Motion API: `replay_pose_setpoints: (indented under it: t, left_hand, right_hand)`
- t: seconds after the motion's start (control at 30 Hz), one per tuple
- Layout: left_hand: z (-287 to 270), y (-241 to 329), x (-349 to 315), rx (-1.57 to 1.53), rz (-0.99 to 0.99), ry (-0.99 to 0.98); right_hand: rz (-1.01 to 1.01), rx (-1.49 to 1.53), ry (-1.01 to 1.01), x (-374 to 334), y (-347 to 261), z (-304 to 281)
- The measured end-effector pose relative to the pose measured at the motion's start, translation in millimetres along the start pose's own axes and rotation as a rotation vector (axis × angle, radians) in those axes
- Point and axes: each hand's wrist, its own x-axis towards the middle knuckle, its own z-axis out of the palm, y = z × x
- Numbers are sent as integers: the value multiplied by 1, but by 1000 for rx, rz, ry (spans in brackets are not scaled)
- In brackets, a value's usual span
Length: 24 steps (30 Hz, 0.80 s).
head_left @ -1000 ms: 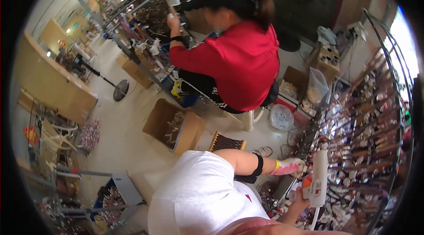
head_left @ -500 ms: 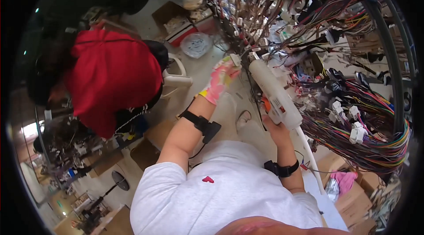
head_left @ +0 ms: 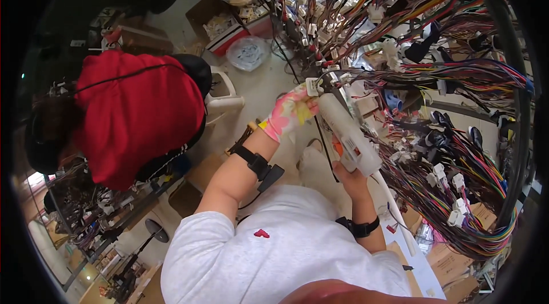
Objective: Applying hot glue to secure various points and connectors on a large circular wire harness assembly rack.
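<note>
One gloved left hand (head_left: 293, 112) pinches a white connector (head_left: 312, 87) at its fingertips, beside the rack's (head_left: 521, 121) left edge. The right hand (head_left: 350, 177) curls around a white glue gun (head_left: 350, 135), whose long axis slants up-left toward the connector

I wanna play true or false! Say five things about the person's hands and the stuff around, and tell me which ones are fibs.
1. The right grip holds a glue gun. True.
2. The left grip is bare. False: it wears a patterned glove.
3. The left grip holds a white connector. True.
4. The glue gun's trigger is blue. False: it is orange.
5. The other person wears green on top. False: it is red.
</note>
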Motion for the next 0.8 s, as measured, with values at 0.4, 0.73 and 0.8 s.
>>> replay_pose_setpoints:
  t: [0.4, 0.73, 0.8]
  left_hand:
    - [-3, -23, -9, -6, 54, 9]
    - [4, -35, -9, 71, 72, 26]
    - [2, -37, -7, 75, 76, 23]
  right_hand:
    - [65, -88, 19, -18, 33, -12]
    - [104, -57, 11, -17, 24, -13]
    - [106, -119, -37, -19, 25, -18]
